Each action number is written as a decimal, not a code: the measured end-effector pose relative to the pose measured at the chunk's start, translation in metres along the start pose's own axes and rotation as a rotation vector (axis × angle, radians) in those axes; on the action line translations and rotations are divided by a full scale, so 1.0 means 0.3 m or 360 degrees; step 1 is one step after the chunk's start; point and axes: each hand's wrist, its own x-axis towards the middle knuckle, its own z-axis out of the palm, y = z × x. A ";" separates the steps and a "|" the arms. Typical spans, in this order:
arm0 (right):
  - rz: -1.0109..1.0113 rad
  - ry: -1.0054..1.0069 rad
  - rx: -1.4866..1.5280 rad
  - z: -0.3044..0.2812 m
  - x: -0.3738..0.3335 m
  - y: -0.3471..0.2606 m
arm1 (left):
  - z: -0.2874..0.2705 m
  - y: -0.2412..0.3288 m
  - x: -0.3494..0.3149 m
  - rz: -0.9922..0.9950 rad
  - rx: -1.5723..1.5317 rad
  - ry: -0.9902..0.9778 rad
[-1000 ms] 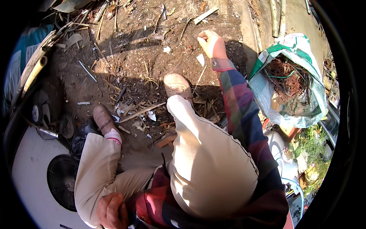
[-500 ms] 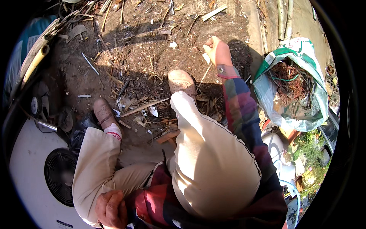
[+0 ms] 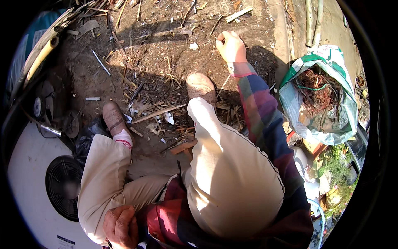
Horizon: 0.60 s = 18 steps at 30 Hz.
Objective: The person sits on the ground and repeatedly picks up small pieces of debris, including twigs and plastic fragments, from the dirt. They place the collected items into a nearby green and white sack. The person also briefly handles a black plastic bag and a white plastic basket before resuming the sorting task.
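Observation:
Stretched out over the littered dirt ground (image 3: 166, 54), my right hand (image 3: 232, 47) has its fingers curled, thumb and forefinger bent toward each other. Anything between them is hidden or too small to make out. A small white scrap (image 3: 193, 46) lies on the soil to its left, and a pale flat stick (image 3: 239, 14) lies beyond it. My left hand (image 3: 121, 226) rests on my left thigh by the lap, fingers curled in, and nothing shows in it.
To the right stands a white-green woven sack (image 3: 290, 97) holding tangled reddish-brown wires (image 3: 317, 91). A white metal unit with a round black fan grille (image 3: 64, 189) is at lower left. Bamboo poles (image 3: 41, 56) lie far left; wood splinters (image 3: 159, 113) lie around my shoes (image 3: 200, 87).
My right hand has moved a little farther away and to the left over the soil. The view has shifted slightly. My left hand stays on the thigh.

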 end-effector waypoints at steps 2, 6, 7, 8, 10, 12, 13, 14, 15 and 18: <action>0.0001 0.0080 0.0101 0.002 -0.006 0.002 | 0.001 -0.002 -0.006 -0.0007 0.0002 0.0010; -0.0155 -0.0187 0.0270 0.010 -0.006 -0.013 | 0.002 -0.012 -0.016 -0.0016 -0.0006 0.0008; -0.0227 -0.0184 0.0213 0.026 -0.002 -0.011 | 0.002 -0.015 -0.017 -0.0016 -0.0006 0.0003; -0.0243 -0.0210 0.0136 0.021 0.003 -0.022 | 0.002 -0.017 -0.019 -0.0010 -0.0010 0.0010; -0.0274 -0.0261 -0.0017 0.005 0.018 -0.042 | 0.001 -0.022 -0.020 0.0002 -0.0018 0.0022; -0.0274 -0.0317 -0.0094 0.009 0.034 -0.028 | 0.002 -0.018 -0.019 -0.0027 -0.0019 0.0033; -0.0273 -0.0344 -0.0134 0.009 0.039 -0.021 | 0.003 -0.016 -0.018 -0.0041 -0.0019 0.0038; -0.0272 -0.0344 -0.0112 0.011 0.038 -0.019 | 0.004 -0.016 -0.021 -0.0051 -0.0018 0.0049; -0.0270 -0.0342 -0.0090 0.013 0.037 -0.018 | 0.006 -0.016 -0.024 -0.0060 -0.0017 0.0059; -0.0219 -0.0321 -0.0055 0.014 0.021 -0.019 | 0.007 -0.016 -0.025 -0.0057 -0.0004 0.0064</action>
